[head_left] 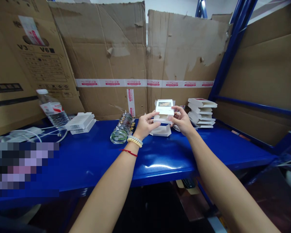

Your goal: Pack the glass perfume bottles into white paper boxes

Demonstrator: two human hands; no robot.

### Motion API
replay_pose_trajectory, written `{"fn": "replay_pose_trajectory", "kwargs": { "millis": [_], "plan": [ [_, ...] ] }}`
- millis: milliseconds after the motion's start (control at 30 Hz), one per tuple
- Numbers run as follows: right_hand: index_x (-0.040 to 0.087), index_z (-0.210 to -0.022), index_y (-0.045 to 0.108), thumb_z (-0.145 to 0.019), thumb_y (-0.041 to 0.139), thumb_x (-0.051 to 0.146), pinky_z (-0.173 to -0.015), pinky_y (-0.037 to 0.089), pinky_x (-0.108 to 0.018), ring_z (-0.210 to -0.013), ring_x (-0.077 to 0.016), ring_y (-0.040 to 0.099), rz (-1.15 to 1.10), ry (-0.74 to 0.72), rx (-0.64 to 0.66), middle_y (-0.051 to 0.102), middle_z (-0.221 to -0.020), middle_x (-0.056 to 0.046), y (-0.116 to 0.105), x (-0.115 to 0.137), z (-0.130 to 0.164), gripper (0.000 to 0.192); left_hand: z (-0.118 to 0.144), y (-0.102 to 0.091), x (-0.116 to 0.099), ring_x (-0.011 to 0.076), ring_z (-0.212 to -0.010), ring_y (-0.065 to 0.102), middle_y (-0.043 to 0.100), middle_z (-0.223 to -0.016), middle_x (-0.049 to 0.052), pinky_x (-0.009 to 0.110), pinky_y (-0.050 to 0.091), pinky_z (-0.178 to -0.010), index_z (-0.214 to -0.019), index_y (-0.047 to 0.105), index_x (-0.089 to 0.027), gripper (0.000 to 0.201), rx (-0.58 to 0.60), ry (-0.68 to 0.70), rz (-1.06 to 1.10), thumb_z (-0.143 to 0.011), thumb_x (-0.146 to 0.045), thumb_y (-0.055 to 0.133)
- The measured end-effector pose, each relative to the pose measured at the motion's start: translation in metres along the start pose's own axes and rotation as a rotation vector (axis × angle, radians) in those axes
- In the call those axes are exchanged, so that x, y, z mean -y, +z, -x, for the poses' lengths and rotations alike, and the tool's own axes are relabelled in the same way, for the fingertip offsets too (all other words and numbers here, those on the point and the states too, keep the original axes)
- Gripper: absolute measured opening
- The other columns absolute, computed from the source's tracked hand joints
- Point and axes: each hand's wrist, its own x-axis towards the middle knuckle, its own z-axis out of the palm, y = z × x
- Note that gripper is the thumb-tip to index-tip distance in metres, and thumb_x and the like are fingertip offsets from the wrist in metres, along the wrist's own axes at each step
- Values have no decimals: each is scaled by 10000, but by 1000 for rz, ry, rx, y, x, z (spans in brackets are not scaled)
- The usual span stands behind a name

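A small white box (164,111) with a printed picture on its face is held up between my two hands, above the blue shelf. The fingers of my left hand (146,124) pinch its left side. On its right side my right hand (181,120) grips the edge with thumb and fingers. The near end of the box looks open. Just below lies another open white box piece (161,130). Left of my left hand stands a row of clear glass bottles (121,129) with metallic parts along it.
On the right is a stack of white boxes (201,113). Two closed white boxes (80,123), white cables (26,132) and a tilted plastic water bottle (52,109) are at left. Cardboard sheets (106,58) wall the back of the blue shelf (97,161); a blue post (229,51) rises at right.
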Motion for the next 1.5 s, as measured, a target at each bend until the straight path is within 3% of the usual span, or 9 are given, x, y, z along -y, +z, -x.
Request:
{"fn": "replay_pose_trajectory", "kwargs": {
  "millis": [167,300,467,667,933,1067,1133,1300,1500],
  "plan": [
    [295,-1118,487,-594,805,361,-486,525,-246,-688,-141,587,-35,33,31,576,-854,15,-2,3,1,616,-2,3,3,244,-912,698,651,-1212,167,385,565,-859,-966,725,-112,459,-64,11,-14,-560,-302,823],
    [297,-1130,490,-670,725,430,-491,524,-250,-704,-151,602,-127,53,101,567,-856,8,-2,6,3,533,-5,4,4,230,-851,699,658,-1197,166,394,588,-797,-887,725,-104,423,-137,19,5,-558,-349,826],
    [301,-1125,488,-637,768,359,-486,526,-246,-678,-138,599,-83,60,68,551,-858,18,2,6,3,566,-6,5,6,238,-899,692,650,-1222,153,380,592,-792,-899,718,-111,439,-184,30,24,-527,-310,839],
    [318,-1170,487,-637,768,341,-504,550,-274,-654,-129,605,-93,36,55,550,-927,9,4,7,4,603,-5,8,10,275,-1006,671,627,-1264,158,392,561,-890,-828,738,-112,316,-181,93,-46,-588,-303,813],
    [354,-1183,516,-630,787,325,-581,581,-334,-653,-123,601,-52,-25,70,557,-979,5,6,5,5,616,-7,11,14,268,-996,662,618,-1273,148,382,567,-850,-897,730,-119,356,-226,103,-25,-588,-281,803],
    [365,-1218,514,-647,780,349,-617,585,-371,-677,-136,605,-43,-61,81,570,-1005,-5,10,3,4,630,-7,17,8,225,-988,657,595,-1287,121,341,549,-851,-1241,575,-188,703,-308,28,118,-573,-178,793],
    [368,-1229,511,-646,781,355,-618,583,-373,-674,-134,604,-43,-79,81,573,-1017,-6,12,2,4,643,-6,19,5,218,-983,652,602,-1266,125,329,548,-822,-1322,482,-198,795,-328,-49,195,-582,-147,766],
    [363,-1219,520,-639,789,360,-597,577,-349,-656,-123,600,-62,-85,63,580,-1007,-5,16,4,5,639,-6,19,-1,189,-883,654,691,-1045,101,280,537,-721,-1171,574,-126,605,-279,-95,249,-591,-176,741],
    [332,-1220,523,-650,783,405,-572,575,-337,-625,-118,596,-65,-78,25,590,-990,-15,15,6,6,631,-5,18,1,162,-757,655,725,-911,68,283,537,-681,-1219,607,-157,671,-260,-39,169,-595,-305,805]
  ]
}}
